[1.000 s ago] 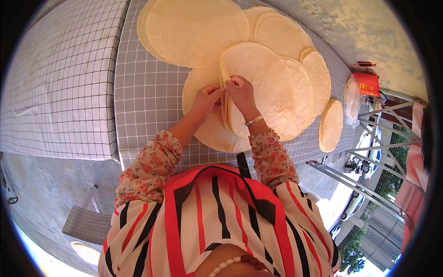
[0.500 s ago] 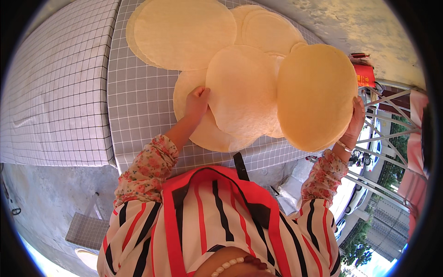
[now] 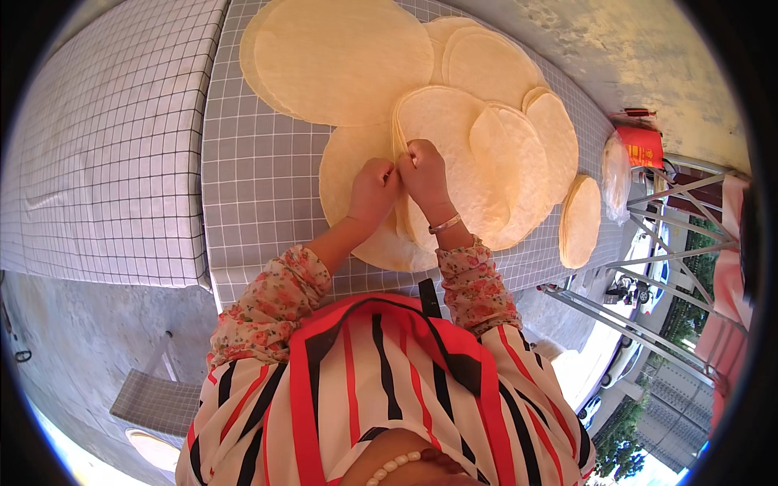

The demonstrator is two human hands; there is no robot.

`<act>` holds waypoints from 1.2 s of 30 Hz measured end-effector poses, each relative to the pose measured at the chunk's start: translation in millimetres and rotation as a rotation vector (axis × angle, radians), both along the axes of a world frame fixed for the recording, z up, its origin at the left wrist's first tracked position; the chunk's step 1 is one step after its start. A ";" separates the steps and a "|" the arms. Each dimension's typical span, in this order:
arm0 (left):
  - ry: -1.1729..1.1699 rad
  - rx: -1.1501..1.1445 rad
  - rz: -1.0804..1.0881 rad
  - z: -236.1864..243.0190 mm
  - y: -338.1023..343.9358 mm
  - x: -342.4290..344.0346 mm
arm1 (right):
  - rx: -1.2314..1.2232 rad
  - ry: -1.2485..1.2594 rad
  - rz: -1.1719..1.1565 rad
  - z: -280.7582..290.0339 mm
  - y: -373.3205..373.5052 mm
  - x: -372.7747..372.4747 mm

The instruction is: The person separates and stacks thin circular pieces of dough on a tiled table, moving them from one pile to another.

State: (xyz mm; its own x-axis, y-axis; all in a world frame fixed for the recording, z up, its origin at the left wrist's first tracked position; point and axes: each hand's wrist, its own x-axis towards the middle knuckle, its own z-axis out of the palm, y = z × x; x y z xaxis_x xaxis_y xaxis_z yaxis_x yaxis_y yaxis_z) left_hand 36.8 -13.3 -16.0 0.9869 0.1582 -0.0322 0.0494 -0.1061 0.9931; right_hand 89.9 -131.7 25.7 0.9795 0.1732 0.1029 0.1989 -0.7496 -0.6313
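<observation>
Thin, round, pale-yellow pancakes, like large flatbreads, lie in overlapping piles on a table with a grey checked cloth. My left hand (image 3: 376, 193) is closed in a pinch at the left edge of the middle pile (image 3: 442, 121). Right beside it, nearly touching, my right hand (image 3: 425, 176) pinches the same edge from above. The fingertips hide how many layers sit between them. A folded-over pancake (image 3: 512, 158) rests on the right part of this pile. Beneath my left hand another pancake (image 3: 344, 166) lies flat on the cloth.
Larger pancakes (image 3: 340, 57) overlap at the far left, with more (image 3: 490, 69) at the far right. A small stack (image 3: 580, 223) lies near the table's right edge, beside a clear plastic bag (image 3: 616, 174) and a red packet (image 3: 640, 146). A white checked cloth (image 3: 105, 146) covers the surface on the left.
My right hand has left the right edge of the raised pancake and come across beside my left hand. That pancake no longer stands up at the right, so the small stack there shows.
</observation>
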 end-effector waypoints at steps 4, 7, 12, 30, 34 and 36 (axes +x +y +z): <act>-0.057 0.085 -0.045 20.5 1.8 -1.2 | 0.055 0.046 0.015 11.2 -1.1 1.2; -0.054 0.125 -0.110 30.1 2.8 -1.8 | 0.083 0.063 0.007 18.9 3.1 -0.7; -0.088 -0.090 -0.280 22.2 -0.1 -12.3 | 0.213 0.394 -0.202 8.8 -21.8 -2.3; 0.319 -0.199 0.556 -7.4 197.2 113.8 | 0.398 0.005 0.147 260.8 -32.8 157.6; 0.314 -0.323 0.604 4.9 192.4 119.0 | -0.122 -0.521 0.433 138.1 86.9 153.7; 0.384 -0.205 0.478 9.7 191.8 122.1 | -0.135 -0.416 0.464 71.3 118.3 145.5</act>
State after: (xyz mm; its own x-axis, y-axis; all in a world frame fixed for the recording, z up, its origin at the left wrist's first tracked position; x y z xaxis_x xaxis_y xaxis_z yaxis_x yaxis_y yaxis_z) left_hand 158.9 178.5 -6.3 0.7213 0.5302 -0.4456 0.4006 0.2055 0.8929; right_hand 235.5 -13.5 97.0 0.6819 0.6081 0.4064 0.7305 -0.5937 -0.3374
